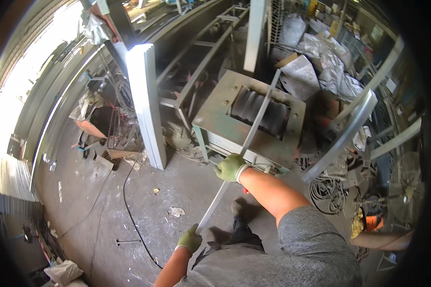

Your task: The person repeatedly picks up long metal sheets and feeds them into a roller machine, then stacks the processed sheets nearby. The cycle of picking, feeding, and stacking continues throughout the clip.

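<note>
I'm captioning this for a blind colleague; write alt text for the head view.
A person's gloved left hand and right hand hold a long metal bar slanting across a boxy machine. A dark cable lies on the floor.

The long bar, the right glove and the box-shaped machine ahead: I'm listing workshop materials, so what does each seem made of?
Long bar: probably metal, bare dull grey; it is straight, slim and evenly pale.
Right glove: likely fabric, matte green with a pale cuff; any coating can't be told.
Box-shaped machine: likely steel with worn greenish paint, judging by its patchy brown top.
</note>
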Available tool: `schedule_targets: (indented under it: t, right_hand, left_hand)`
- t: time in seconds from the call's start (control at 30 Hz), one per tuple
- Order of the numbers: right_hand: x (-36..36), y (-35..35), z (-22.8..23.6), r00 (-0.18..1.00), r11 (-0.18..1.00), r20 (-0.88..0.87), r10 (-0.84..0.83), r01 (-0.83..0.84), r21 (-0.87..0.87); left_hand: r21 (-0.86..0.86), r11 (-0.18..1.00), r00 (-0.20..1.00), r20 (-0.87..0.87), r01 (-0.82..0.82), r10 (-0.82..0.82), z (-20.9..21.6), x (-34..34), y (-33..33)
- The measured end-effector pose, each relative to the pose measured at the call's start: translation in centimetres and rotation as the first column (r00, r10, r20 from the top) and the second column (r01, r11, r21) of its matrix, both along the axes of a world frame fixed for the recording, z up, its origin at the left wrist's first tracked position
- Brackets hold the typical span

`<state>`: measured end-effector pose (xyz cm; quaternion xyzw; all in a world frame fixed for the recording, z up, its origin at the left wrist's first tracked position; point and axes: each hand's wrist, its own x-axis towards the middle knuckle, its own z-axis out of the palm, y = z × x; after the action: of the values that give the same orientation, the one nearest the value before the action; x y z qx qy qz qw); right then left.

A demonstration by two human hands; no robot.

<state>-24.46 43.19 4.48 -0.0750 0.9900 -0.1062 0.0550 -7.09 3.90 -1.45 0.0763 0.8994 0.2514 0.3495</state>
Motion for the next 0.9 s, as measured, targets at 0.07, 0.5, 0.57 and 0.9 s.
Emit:
schedule_targets:
  t: [0.07,0.5,0.57,0.9]
  right_hand:
    - [0.9,-0.8,-0.7,0.998,0.994,-0.031,0.045,-0.048,-0.094]
    - [8.8,-7.1,-4.0,0.941,0.957,-0.207,0.268,-0.285,-0.060]
    - [5.8,-2.6,-4.1,0.901,0.960,-0.379,0.210,-0.264,-0.096]
    - [-6.0,10.7,-0.7,0.983,0.993,-0.154,-0.102,0.111,0.050]
  left_hand:
    - [0.012,1.000,1.000,-0.010,0.000,0.000,-0.2,-0.1,-0.3]
    - [-0.095,0.984,0.927,0.330,-0.152,0.175,-4.5,8.0,-9.7]
    - [0.081,0.964,0.908,0.362,-0.254,0.209,-2.4,3.9,-5.9]
    - [0.002,0.989,0.985,0.080,-0.151,0.150,6.5,-7.6,14.1]
